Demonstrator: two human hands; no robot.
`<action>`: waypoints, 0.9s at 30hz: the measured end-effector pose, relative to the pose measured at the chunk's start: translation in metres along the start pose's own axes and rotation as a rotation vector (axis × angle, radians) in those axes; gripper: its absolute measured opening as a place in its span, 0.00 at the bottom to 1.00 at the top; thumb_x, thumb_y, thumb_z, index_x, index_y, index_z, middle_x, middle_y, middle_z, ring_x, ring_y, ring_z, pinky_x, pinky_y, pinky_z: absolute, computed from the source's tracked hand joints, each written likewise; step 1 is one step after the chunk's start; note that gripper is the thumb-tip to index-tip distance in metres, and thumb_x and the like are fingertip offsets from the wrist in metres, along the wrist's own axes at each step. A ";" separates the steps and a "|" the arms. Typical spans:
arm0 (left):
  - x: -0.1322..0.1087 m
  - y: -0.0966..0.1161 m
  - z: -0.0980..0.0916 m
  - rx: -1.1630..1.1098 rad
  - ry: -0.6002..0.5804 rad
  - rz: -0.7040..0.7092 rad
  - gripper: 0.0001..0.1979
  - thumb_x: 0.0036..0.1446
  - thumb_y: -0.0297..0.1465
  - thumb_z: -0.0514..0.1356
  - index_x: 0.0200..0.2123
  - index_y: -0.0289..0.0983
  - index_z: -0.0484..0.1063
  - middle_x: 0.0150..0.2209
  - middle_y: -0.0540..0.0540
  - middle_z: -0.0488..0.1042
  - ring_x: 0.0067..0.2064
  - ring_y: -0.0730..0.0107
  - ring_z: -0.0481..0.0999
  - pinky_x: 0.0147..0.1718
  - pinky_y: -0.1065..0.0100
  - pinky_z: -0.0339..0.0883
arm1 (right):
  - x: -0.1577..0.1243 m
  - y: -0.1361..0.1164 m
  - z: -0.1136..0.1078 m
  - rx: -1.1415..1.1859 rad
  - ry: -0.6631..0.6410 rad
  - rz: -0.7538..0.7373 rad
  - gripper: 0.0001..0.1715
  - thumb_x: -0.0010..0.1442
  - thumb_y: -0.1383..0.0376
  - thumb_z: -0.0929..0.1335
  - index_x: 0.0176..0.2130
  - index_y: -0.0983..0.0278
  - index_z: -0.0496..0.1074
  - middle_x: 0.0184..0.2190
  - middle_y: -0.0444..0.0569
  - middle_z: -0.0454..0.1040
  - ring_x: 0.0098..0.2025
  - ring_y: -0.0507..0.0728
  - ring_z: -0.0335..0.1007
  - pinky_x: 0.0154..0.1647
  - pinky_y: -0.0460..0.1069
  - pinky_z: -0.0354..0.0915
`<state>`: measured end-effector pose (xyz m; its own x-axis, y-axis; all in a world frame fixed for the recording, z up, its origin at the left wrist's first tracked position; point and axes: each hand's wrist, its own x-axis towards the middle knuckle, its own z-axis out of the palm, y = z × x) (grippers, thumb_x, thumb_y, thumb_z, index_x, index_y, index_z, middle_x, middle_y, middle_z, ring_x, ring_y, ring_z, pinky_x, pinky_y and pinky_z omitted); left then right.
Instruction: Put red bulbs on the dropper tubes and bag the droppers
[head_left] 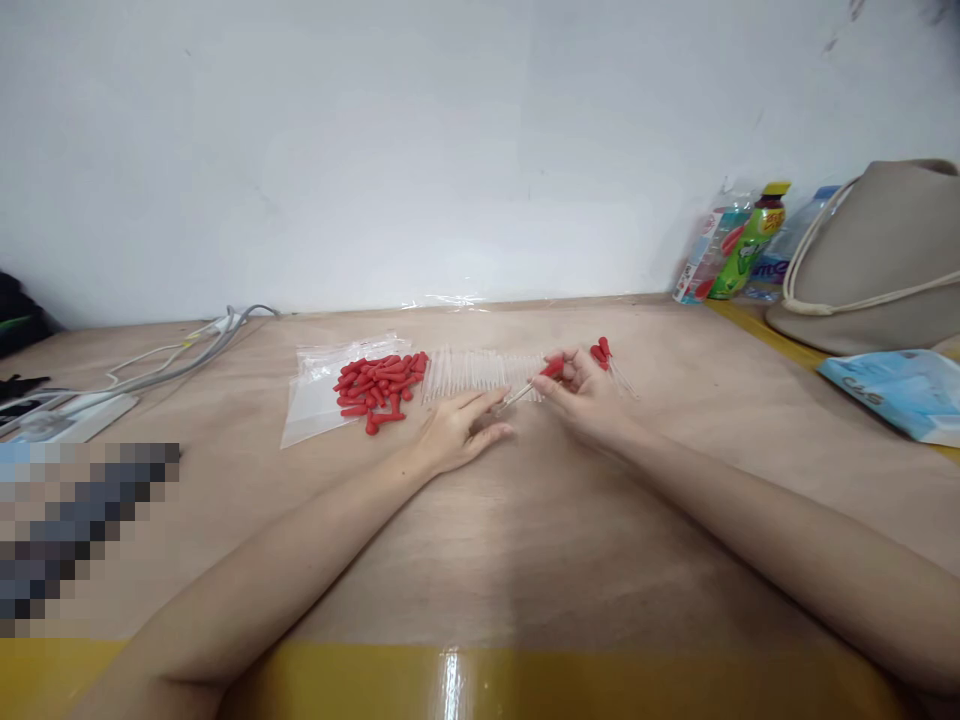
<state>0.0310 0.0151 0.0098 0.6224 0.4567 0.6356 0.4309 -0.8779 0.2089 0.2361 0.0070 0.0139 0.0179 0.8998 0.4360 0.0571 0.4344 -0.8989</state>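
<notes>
My right hand is closed on a dropper, pinching its red rubber bulb while the clear tube slants down to the left. Beside the tube's tip, my left hand lies low over the table with fingers stretched and thumb apart; whether it touches the tip I cannot tell. Behind both hands is a row of clear thin tubes. Left of that row, a pile of red rubber bulbs rests partly on a clear plastic bag. Several droppers with red bulbs lie just right of my right hand.
White and grey cables run along the left side to a power strip. At the back right stand plastic bottles and a beige bag. A blue packet lies before the bag. Yellow tape lines the front edge.
</notes>
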 end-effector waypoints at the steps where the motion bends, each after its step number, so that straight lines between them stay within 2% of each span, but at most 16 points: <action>1: -0.001 0.000 0.000 -0.003 -0.024 -0.049 0.24 0.55 0.37 0.56 0.54 0.37 0.58 0.41 0.43 0.71 0.38 0.70 0.72 0.38 0.67 0.68 | 0.008 -0.003 -0.005 0.027 0.055 0.009 0.20 0.47 0.56 0.70 0.38 0.61 0.63 0.28 0.43 0.70 0.30 0.50 0.67 0.31 0.47 0.64; 3: -0.001 0.000 0.000 0.000 -0.063 -0.139 0.27 0.55 0.38 0.56 0.56 0.38 0.54 0.43 0.43 0.69 0.37 0.69 0.71 0.36 0.67 0.68 | 0.026 -0.009 -0.020 0.006 0.161 0.044 0.20 0.48 0.56 0.68 0.40 0.61 0.63 0.27 0.43 0.69 0.28 0.49 0.66 0.29 0.46 0.63; 6: -0.001 0.000 0.000 -0.002 -0.099 -0.162 0.18 0.56 0.36 0.54 0.50 0.37 0.62 0.41 0.43 0.68 0.35 0.70 0.70 0.34 0.68 0.68 | 0.056 -0.015 -0.053 -0.153 0.269 0.095 0.19 0.52 0.56 0.66 0.42 0.62 0.65 0.23 0.42 0.68 0.23 0.49 0.63 0.25 0.46 0.61; 8: 0.000 0.001 0.000 -0.001 -0.111 -0.137 0.13 0.56 0.34 0.54 0.44 0.36 0.66 0.39 0.44 0.69 0.35 0.70 0.70 0.34 0.68 0.67 | 0.070 -0.011 -0.073 -0.306 0.309 0.124 0.18 0.49 0.59 0.68 0.40 0.63 0.66 0.22 0.43 0.68 0.25 0.51 0.65 0.26 0.47 0.61; 11: 0.001 0.002 0.000 0.007 -0.118 -0.121 0.10 0.57 0.32 0.53 0.40 0.35 0.68 0.37 0.44 0.70 0.36 0.69 0.69 0.36 0.67 0.66 | 0.080 0.007 -0.092 -0.671 0.340 0.219 0.14 0.46 0.59 0.69 0.33 0.64 0.69 0.23 0.46 0.70 0.26 0.53 0.66 0.28 0.49 0.61; 14: 0.002 0.002 0.000 0.014 -0.134 -0.122 0.09 0.57 0.32 0.53 0.38 0.35 0.69 0.37 0.44 0.70 0.36 0.69 0.70 0.37 0.66 0.66 | 0.079 0.026 -0.096 -0.916 0.303 0.282 0.14 0.48 0.58 0.67 0.34 0.63 0.71 0.25 0.47 0.72 0.29 0.55 0.68 0.32 0.49 0.61; 17: 0.002 0.002 -0.001 0.018 -0.142 -0.122 0.09 0.57 0.31 0.53 0.38 0.35 0.69 0.36 0.44 0.70 0.36 0.69 0.70 0.37 0.66 0.65 | 0.076 0.034 -0.096 -1.027 0.294 0.308 0.15 0.49 0.58 0.65 0.36 0.63 0.72 0.30 0.49 0.74 0.33 0.56 0.69 0.33 0.49 0.61; 21: 0.001 0.001 0.000 0.020 -0.139 -0.122 0.09 0.57 0.32 0.53 0.37 0.36 0.70 0.36 0.44 0.70 0.37 0.69 0.70 0.38 0.66 0.65 | 0.074 0.034 -0.098 -1.090 0.319 0.346 0.16 0.47 0.58 0.66 0.36 0.64 0.72 0.32 0.52 0.74 0.36 0.60 0.69 0.33 0.50 0.61; 27: 0.002 0.002 0.000 0.019 -0.148 -0.125 0.09 0.57 0.31 0.53 0.37 0.35 0.70 0.36 0.44 0.70 0.36 0.69 0.70 0.37 0.66 0.65 | 0.074 0.043 -0.111 -1.103 0.249 0.438 0.20 0.50 0.52 0.63 0.33 0.65 0.73 0.33 0.56 0.74 0.36 0.63 0.69 0.32 0.52 0.61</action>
<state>0.0328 0.0140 0.0115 0.6524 0.5791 0.4890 0.5218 -0.8111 0.2643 0.3504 0.0879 0.0121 0.4330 0.8767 0.2096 0.8156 -0.2819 -0.5053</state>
